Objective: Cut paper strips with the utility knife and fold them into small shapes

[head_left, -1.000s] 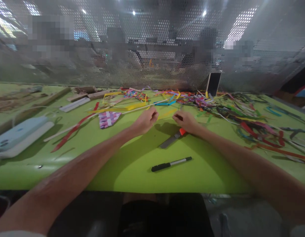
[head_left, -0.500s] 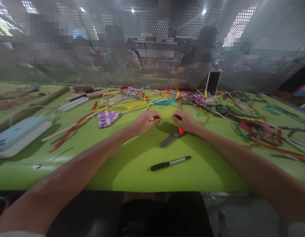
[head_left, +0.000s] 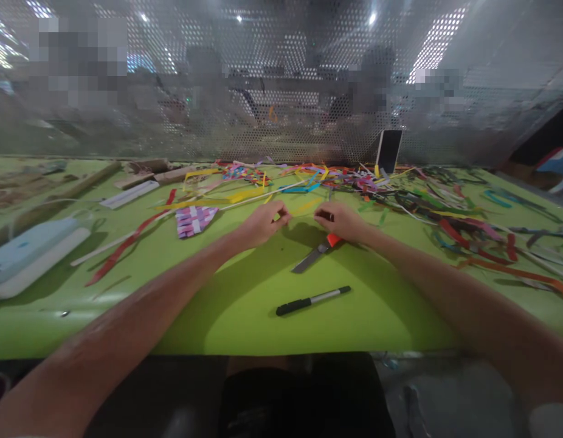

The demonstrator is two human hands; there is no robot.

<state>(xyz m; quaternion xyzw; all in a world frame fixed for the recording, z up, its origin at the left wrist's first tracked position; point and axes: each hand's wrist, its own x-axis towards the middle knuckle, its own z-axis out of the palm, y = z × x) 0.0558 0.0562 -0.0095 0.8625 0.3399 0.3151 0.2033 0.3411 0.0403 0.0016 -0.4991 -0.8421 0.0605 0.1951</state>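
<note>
Facing each other over the green desk [head_left: 245, 310], the left hand [head_left: 265, 223] and right hand [head_left: 343, 222] are curled narrow; whether anything fine is pinched between them cannot be told. A purple woven piece [head_left: 186, 222], seemingly formed, is seen farther left; loose strips [head_left: 245, 195] are left unwoven beyond. No writing can be read.

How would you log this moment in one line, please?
left hand: curled, contents unclear | right hand: near knife, contents unclear | woven piece: left of left hand | pen: on green table

Hazy; 3 white glints [head_left: 371, 18], soft shadows [head_left: 304, 232].
</note>
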